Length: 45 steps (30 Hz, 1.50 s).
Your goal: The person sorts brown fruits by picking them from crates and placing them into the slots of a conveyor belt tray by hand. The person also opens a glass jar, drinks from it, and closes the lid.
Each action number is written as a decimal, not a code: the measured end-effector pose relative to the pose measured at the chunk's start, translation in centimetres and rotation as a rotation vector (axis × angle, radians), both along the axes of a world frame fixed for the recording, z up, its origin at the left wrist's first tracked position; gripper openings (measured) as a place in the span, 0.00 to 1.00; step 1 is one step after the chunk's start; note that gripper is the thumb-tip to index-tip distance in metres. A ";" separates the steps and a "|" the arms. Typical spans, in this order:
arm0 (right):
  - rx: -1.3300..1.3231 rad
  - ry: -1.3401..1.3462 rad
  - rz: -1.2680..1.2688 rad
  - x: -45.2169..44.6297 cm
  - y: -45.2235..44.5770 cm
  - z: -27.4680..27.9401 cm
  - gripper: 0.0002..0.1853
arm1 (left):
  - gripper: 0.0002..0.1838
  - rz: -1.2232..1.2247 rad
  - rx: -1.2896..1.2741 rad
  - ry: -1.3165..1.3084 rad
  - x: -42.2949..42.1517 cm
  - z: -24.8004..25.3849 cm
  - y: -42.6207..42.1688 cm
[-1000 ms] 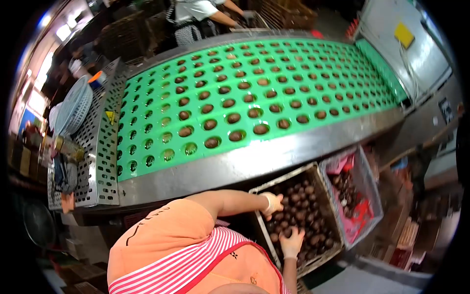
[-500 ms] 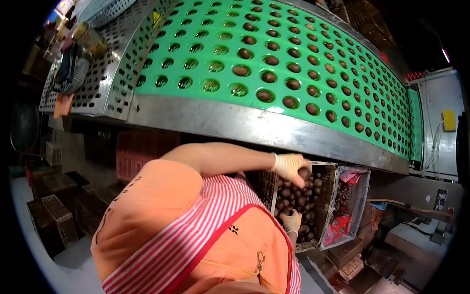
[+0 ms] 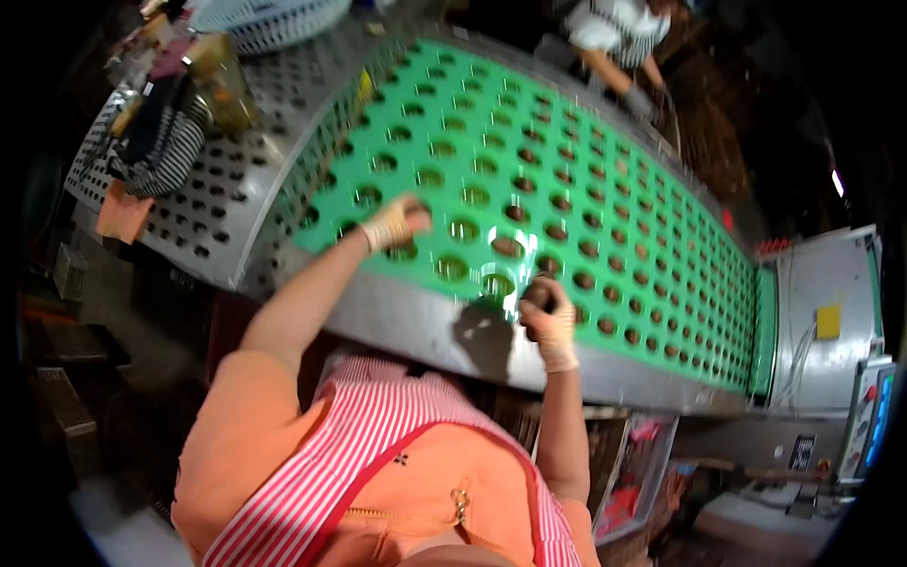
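Note:
My right hand (image 3: 553, 323), in a pale glove, is closed around dark brown eggs (image 3: 538, 296) above the near edge of the green mould sheet (image 3: 430, 203). Rows of oval pockets cover this sheet. Those toward the right hold brown eggs (image 3: 585, 281), one in each; several pockets on the left show no egg. Over the left pockets, close to the near edge, my left hand (image 3: 399, 224) has its fingers curled. It is blurred, and what it holds, if anything, cannot be made out.
A perforated metal table (image 3: 236, 180) bears a blue basket (image 3: 269, 24), a jar (image 3: 219, 83) and striped cloth (image 3: 170, 156). A steel rim (image 3: 416, 326) borders the sheet. A lined crate (image 3: 652, 472) stands below right. Across the sheet, another person's arm (image 3: 609, 71) shows.
Both my hands have risen from the crate of eggs to the green sheet, the left one far to the left. My view has shifted, and another person's arms show at the far side.

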State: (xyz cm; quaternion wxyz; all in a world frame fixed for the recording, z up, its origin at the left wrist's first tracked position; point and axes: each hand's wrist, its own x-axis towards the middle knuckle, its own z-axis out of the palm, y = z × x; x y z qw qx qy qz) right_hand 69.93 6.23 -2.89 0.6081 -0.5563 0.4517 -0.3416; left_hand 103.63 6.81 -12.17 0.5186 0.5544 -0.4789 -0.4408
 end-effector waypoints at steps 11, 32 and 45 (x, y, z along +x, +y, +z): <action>-0.599 0.896 0.285 14.2 -11.5 -2.2 0.29 | 0.32 -0.066 0.260 -0.751 2.2 6.7 -5.7; -1.083 0.802 0.213 18.0 -21.8 -11.0 0.14 | 0.16 0.047 0.040 -1.013 3.1 0.4 -15.9; -1.534 0.280 -0.622 15.5 -8.2 17.5 0.33 | 0.27 0.095 -0.276 0.174 -2.5 4.8 -11.2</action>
